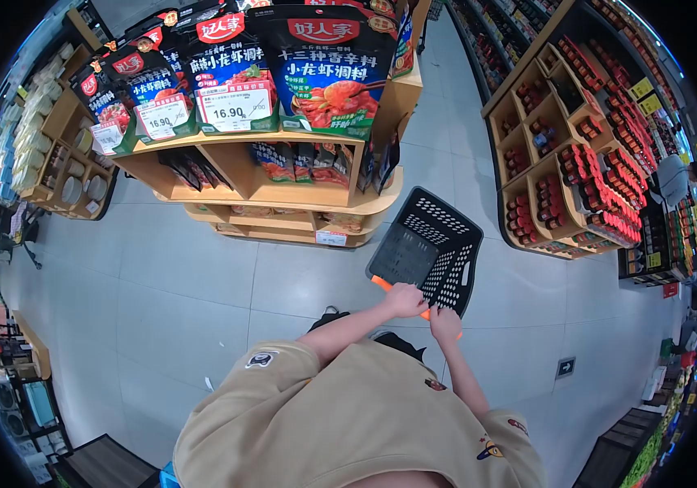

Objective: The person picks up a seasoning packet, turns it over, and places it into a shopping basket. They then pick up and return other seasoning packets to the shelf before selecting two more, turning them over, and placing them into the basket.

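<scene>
A black plastic shopping basket with perforated sides hangs in front of my body, tilted, and nothing shows inside it. Its orange handle runs along the edge nearest me. My left hand is closed round the handle near its middle. Just to the right, my right hand is wrapped round the same handle, close to its right end. The handle's orange tip shows past my right fingers.
A wooden shelf unit with black seasoning pouches and price tags stands ahead on the left. Another wooden rack holds red-lidded jars on the right. Grey tiled floor lies between them. A person is at the far right.
</scene>
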`<state>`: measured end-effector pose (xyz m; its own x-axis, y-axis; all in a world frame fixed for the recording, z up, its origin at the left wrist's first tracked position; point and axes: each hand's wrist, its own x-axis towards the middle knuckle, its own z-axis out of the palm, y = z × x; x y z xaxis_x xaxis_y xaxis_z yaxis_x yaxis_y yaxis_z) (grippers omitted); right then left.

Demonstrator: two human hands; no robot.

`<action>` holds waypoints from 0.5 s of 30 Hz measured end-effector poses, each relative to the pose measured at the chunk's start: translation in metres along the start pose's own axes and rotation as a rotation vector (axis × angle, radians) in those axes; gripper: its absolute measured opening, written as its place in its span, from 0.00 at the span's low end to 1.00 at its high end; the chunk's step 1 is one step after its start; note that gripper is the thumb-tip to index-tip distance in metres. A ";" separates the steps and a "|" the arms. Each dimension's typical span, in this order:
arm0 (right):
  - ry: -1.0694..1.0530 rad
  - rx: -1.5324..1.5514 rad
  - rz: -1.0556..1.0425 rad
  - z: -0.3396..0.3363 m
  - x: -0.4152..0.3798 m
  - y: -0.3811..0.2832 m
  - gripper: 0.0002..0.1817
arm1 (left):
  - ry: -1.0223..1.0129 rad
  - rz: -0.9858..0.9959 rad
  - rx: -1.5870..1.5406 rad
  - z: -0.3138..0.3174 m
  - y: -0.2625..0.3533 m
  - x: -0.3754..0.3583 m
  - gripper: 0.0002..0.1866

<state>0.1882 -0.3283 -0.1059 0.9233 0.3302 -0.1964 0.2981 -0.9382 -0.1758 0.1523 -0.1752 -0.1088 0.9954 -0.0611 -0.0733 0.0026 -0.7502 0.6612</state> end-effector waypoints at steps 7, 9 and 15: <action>0.087 0.018 -0.035 -0.003 0.012 -0.002 0.24 | -0.059 0.011 0.022 -0.009 -0.005 0.017 0.19; 0.077 0.020 -0.017 -0.006 0.015 -0.005 0.24 | -0.052 0.015 0.010 -0.008 -0.008 0.021 0.19; 0.070 0.013 0.030 -0.012 0.034 -0.007 0.24 | -0.038 0.033 -0.001 -0.017 -0.012 0.042 0.18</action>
<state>0.2202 -0.3114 -0.0996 0.9467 0.2930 -0.1337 0.2669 -0.9461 -0.1834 0.1959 -0.1575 -0.1073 0.9907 -0.1104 -0.0796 -0.0299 -0.7469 0.6642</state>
